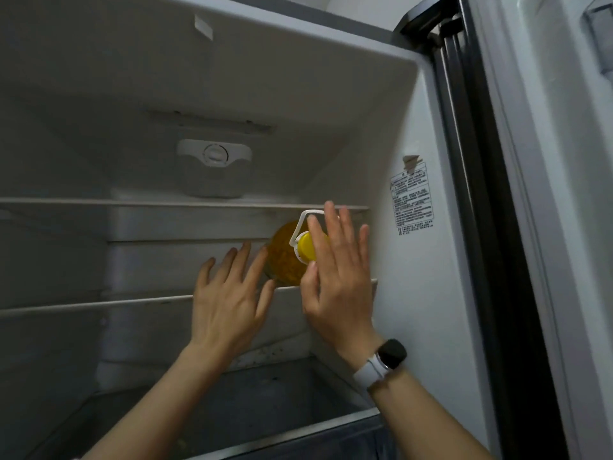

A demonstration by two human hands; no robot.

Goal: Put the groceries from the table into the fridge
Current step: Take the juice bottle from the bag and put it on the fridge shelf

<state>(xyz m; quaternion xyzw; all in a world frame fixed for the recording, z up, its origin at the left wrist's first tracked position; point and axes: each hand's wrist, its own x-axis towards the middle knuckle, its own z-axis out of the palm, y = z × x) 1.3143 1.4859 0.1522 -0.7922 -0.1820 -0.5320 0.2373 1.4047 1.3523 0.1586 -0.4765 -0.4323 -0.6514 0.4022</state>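
Note:
A yellow oil bottle [283,257] with a yellow cap and a white carry handle lies on its side on the middle glass shelf [99,305] of the open fridge, cap towards me. My right hand [338,280], with a watch on the wrist, is spread flat in front of the cap, fingers apart, touching or almost touching it. My left hand [229,293] is open just left of the bottle, fingers spread, its fingertips near the bottle's side. Neither hand grips anything.
The upper shelf [132,202] sits above the bottle; a thermostat dial [215,154] is on the back wall. A lower compartment [232,410] lies below. The fridge's right wall carries a label [411,197]. The open door and its dark seal [481,227] stand at the right.

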